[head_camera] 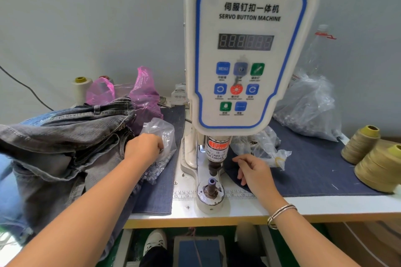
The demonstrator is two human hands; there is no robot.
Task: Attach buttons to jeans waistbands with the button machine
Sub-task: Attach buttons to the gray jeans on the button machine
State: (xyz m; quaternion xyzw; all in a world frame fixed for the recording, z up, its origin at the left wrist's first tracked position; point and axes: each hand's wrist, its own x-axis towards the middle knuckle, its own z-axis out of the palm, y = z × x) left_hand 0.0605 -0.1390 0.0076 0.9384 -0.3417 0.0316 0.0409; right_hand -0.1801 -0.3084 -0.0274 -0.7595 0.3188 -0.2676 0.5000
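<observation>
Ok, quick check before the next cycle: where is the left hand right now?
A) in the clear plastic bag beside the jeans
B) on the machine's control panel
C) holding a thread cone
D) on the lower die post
A: the left hand is curled into the clear plastic bag lying next to the grey jeans, left of the button machine; what its fingers hold is hidden.

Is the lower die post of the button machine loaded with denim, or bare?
Bare. The ridged metal lower die post stands uncovered, with a gap below the punch; the grey jeans lie heaped to the left.
</observation>
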